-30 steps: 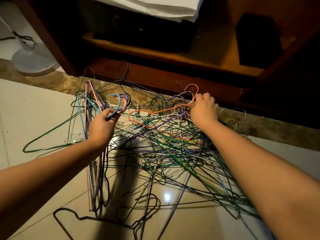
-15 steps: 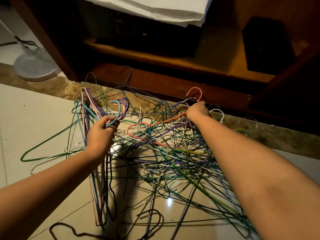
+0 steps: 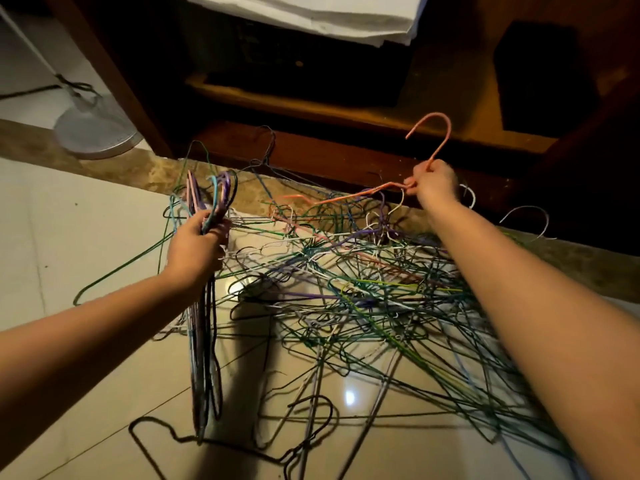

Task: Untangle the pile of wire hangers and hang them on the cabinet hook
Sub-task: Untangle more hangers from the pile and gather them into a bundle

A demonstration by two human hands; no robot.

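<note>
The right hand point(image 3: 434, 181) has come up from the heap and pulled the salmon-orange wire hanger point(image 3: 437, 115) up with it. Its hook now stands above the fist, while its shoulders trail down-left into the tangled pile of coloured wire hangers point(image 3: 363, 289) on the glossy tiled floor point(image 3: 69, 237).

The right fingers are curled tight round the hanger's neck at the twist. That grip is probably there so a lift can draw it free of the wires it crosses; it looks not fully clear yet.

The left hand point(image 3: 195, 245) wraps closed fingers round the bunched necks of the already-freed bundle of hangers point(image 3: 204, 341). These hang edge-on with their bottoms near the floor, kept apart from the pile, likely so they don't re-snag.

The dark wooden cabinet point(image 3: 311, 147) is just behind the pile. The cabinet hook is not in view.
</note>
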